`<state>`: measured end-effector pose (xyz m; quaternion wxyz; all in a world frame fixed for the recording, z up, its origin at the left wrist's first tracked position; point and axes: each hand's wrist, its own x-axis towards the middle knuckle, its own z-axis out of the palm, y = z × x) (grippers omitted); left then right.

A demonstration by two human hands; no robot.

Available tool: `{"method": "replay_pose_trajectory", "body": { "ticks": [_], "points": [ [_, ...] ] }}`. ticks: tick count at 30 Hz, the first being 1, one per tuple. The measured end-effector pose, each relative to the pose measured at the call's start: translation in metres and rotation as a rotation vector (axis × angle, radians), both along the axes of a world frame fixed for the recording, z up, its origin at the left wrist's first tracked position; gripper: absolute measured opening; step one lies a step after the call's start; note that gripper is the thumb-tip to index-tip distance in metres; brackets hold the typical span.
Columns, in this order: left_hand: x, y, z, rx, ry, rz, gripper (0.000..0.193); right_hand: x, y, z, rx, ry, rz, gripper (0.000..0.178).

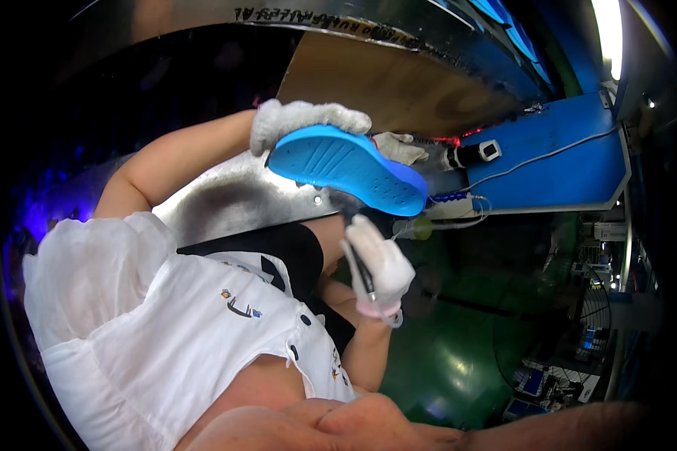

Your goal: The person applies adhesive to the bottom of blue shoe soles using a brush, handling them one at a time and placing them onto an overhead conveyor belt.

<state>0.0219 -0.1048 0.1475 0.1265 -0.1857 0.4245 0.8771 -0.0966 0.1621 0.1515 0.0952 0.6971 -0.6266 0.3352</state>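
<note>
My left hand [308,122], in a whitish knit glove, grips a bright blue shoe insole [346,167] along its upper edge. The insole is tilted, with grooves at its left part and small dots at its right end. Below it, my right hand [382,263], in a white glove with a pink cuff, is closed around a slim black pen-like tool [365,275]. The tool's upper end points up toward the insole's lower edge; whether it touches cannot be told. Partly hidden behind the insole is another white glove shape [401,148]; I cannot tell whether a hand is in it.
A metal bench [229,197] lies under my left arm, with a brown board [384,83] behind it. To the right are a black-and-white device [478,152], a blue panel [553,161] and a pale cable [538,158]. A fan-like wire guard [598,316] stands beyond the green floor [451,353].
</note>
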Motion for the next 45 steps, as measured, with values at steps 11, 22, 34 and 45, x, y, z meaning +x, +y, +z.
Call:
{"method": "replay_pose_trajectory", "body": {
  "ticks": [11,22,34,45],
  "points": [
    [0.003,0.092,-0.017,0.297,0.437,0.610,0.086,0.038,-0.038,-0.021,-0.367,-0.307,-0.005,0.025],
    [0.098,0.018,0.136,0.218,1.155,1.076,0.097,0.044,-0.016,-0.031,-0.460,-0.955,0.045,0.024],
    [0.160,-0.068,0.175,-2.189,0.328,1.265,0.024,0.028,-0.006,-0.059,-0.344,-1.077,-0.139,0.027],
    [0.250,-0.135,0.199,-2.040,-0.909,1.199,0.022,0.032,-0.010,-0.062,-0.306,-0.945,-0.098,0.028]
  ]
}}
